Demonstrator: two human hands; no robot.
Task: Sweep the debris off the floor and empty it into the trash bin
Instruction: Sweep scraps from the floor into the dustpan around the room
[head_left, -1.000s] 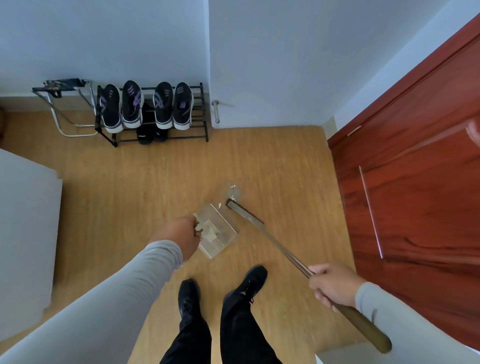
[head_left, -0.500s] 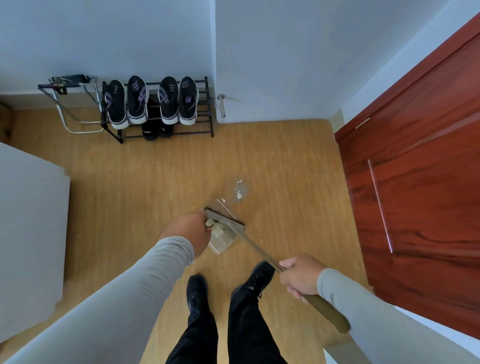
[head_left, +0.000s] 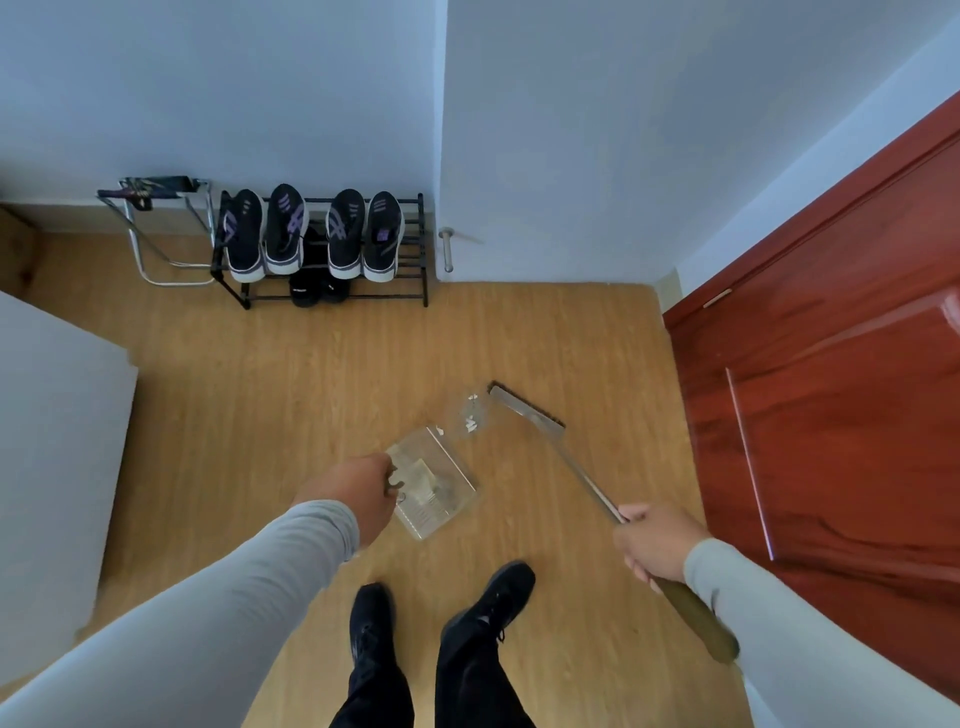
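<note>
The right hand (head_left: 657, 545), low in the right of the frame, curls its fingers round the broom (head_left: 571, 467) partway along the long handle, whose thicker brown end juts out behind the wrist toward the lower right corner. From that grip the thin metal shaft runs up and left to the narrow bristled head, which rests on the wooden floor (head_left: 260, 405) just right of centre. Just to the left of the head lies the debris (head_left: 471, 413) (a few small pale scraps on a faint smudge). The left hand (head_left: 358, 491), below and left of that, grips the near edge of a clear dustpan (head_left: 434, 480); its fingers are hidden behind the knuckles. The pan's far lip sits close to the scraps, and some pale bits show inside it. Two black shoes (head_left: 441, 608) stand at bottom centre. A shoe rack (head_left: 415, 249) holding sneakers stands against the wall at upper left, and a red-brown door (head_left: 841, 389) fills the right edge.
</note>
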